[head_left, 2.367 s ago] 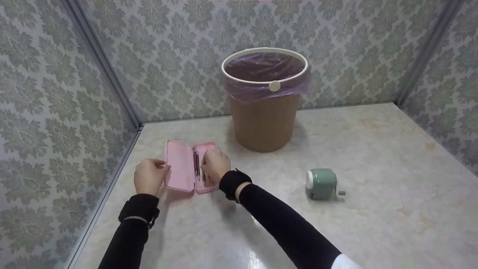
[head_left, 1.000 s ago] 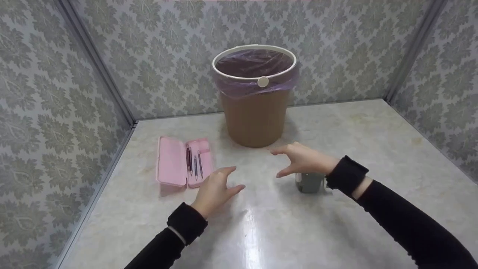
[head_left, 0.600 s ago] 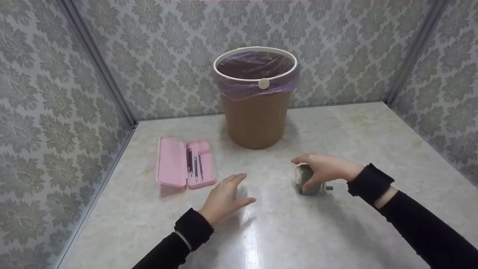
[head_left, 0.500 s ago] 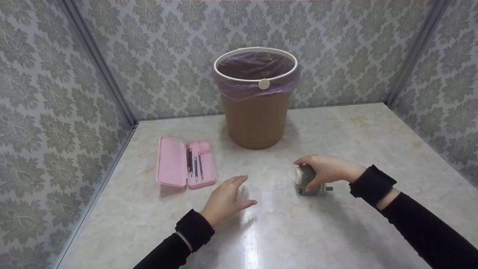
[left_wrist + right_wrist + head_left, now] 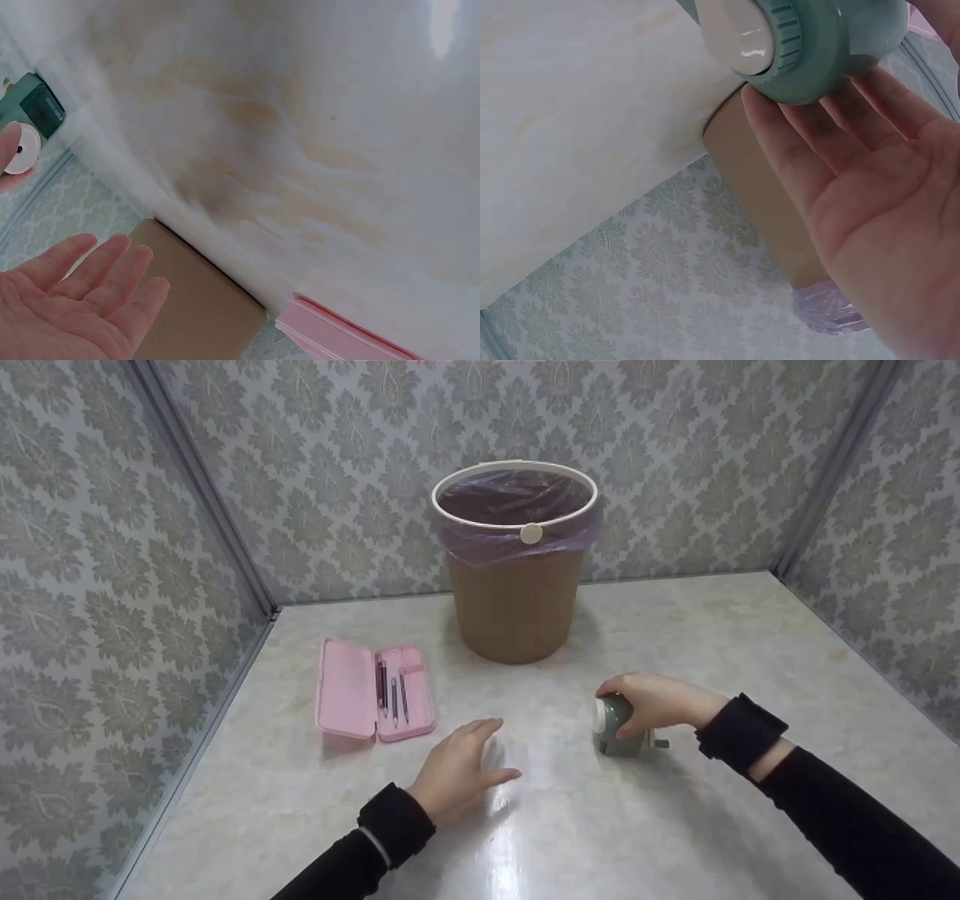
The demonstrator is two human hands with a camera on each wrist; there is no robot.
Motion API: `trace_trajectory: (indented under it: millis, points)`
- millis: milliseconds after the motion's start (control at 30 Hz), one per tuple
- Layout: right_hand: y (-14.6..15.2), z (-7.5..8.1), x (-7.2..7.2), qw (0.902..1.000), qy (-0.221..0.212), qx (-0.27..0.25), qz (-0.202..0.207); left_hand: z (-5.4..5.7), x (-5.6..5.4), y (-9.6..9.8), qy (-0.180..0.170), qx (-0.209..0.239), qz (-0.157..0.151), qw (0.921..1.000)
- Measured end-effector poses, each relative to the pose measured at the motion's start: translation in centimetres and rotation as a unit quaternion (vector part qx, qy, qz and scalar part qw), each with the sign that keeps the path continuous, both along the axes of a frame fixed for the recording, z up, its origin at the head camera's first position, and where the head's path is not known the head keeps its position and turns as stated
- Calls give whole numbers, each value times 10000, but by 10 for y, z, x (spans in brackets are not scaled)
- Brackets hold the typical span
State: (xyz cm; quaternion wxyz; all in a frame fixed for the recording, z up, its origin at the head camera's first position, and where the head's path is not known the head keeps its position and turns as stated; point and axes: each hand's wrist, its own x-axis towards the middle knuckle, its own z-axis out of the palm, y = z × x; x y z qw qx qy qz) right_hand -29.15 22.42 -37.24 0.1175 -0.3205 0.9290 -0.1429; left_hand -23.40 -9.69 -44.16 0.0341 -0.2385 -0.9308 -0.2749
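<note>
My right hand (image 5: 660,703) grips a green hand-crank pencil sharpener (image 5: 616,744) on the right of the table, thumb on its near side and fingers over its far side. In the right wrist view the fingers lie along the sharpener (image 5: 821,52) beside its pale crank side. My left hand (image 5: 456,769) is held over the table left of it, thumb and fingers spread around nothing; the left wrist view shows its straight fingers (image 5: 112,281). A pink pencil case (image 5: 345,688) lies opened flat at the left, with several pencils (image 5: 394,703) in its tray.
A brown bin (image 5: 517,611) with a white rim and a purple bag liner (image 5: 480,547) stands at the back, behind both hands. Patterned wall panels (image 5: 360,510) enclose the table (image 5: 697,619) at the back and both sides.
Both hands left the pencil case, where the right hand was among the pencils. The right hand moved right and took hold of the pencil sharpener; the left moved to mid-table.
</note>
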Motion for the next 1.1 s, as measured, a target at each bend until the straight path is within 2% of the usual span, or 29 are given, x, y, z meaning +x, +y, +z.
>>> trace_trajectory:
  millis: [367,733,967,1100]
  points:
    - [-14,6,-1,9986,182,242,-444,-2,-3,9,-178,-2,-17,9998]
    - [-52,2,0,9944,492,206,-917,1,-7,33,-279,100,-128,9995]
    - [-76,0,5,9890,900,-9,-1174,1,-10,47,-265,213,-160,9993]
    - [-87,0,8,9847,1147,87,-1312,0,-12,52,-411,487,-156,9978]
